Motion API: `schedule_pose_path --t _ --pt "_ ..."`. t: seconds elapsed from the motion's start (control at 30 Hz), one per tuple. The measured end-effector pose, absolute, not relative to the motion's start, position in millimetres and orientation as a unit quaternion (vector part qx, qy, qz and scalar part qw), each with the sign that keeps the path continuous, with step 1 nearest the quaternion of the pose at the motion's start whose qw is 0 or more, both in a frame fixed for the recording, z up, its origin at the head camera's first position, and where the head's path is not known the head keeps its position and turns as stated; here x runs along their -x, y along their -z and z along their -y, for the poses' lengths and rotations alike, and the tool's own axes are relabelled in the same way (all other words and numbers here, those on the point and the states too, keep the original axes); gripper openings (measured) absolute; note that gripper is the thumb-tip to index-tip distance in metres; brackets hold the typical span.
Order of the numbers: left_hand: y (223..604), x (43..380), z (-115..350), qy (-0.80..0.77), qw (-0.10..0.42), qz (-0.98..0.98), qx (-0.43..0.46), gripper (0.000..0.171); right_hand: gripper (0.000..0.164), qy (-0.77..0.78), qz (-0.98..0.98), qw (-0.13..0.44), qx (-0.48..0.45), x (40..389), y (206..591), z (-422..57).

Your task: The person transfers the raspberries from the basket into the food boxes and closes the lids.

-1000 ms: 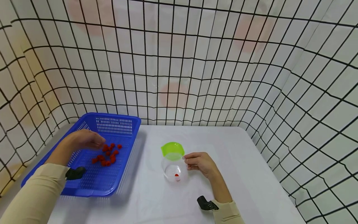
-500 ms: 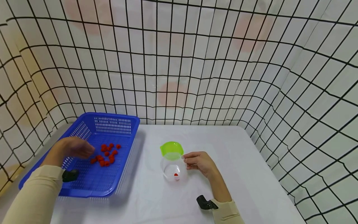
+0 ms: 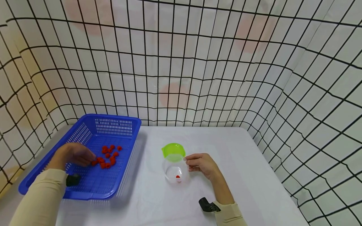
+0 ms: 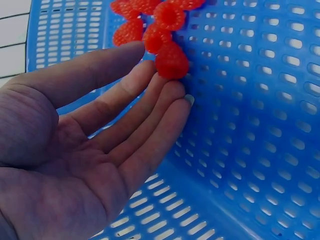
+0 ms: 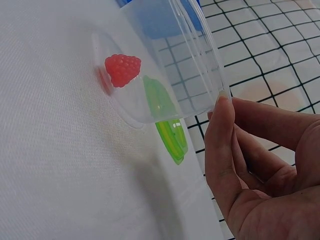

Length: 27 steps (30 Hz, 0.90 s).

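Note:
My left hand [image 3: 74, 153] reaches down into the blue basket [image 3: 93, 195], where several red raspberries [image 4: 171, 61] lie in a loose cluster. In the left wrist view its fingers [image 4: 160, 130] are slightly bent at the nearest raspberry, seemingly touching it, and the thumb stays apart. Nothing is held there. My right hand [image 3: 205, 164] pinches the rim of a clear plastic tub [image 5: 200, 90] between thumb and fingers. One raspberry [image 5: 122, 69] sits on the tub's bottom. Just behind the tub lies a bright green lid [image 3: 173, 149], partly seen through the clear wall.
A white table [image 3: 226, 150] carries the basket on the left and the tub in the middle. Black wire mesh [image 3: 175, 75] surrounds the table at the back and sides, with pale sheeting behind it.
My left hand has drawn back to the left from above the raspberries, then lowered to the cluster's near-left edge. The right hand and tub stay in place.

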<state>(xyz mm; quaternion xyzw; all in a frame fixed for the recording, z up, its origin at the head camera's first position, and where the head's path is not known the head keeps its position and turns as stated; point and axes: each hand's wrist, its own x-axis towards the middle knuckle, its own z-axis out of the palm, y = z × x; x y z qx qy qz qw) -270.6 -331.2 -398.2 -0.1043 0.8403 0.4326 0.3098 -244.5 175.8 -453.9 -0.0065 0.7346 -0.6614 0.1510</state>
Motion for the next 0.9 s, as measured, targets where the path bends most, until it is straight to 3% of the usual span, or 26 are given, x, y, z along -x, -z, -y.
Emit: schedule_pose_path --t 0.43,0.9 --pt "398 268 320 -0.385 0.308 -0.865 0.091 0.015 0.03 0.664 -0.732 0.15 0.008 244 455 -177" --pt "388 273 329 -0.397 0.322 -0.856 0.078 0.02 0.029 0.657 -0.738 0.152 0.005 244 452 -176"
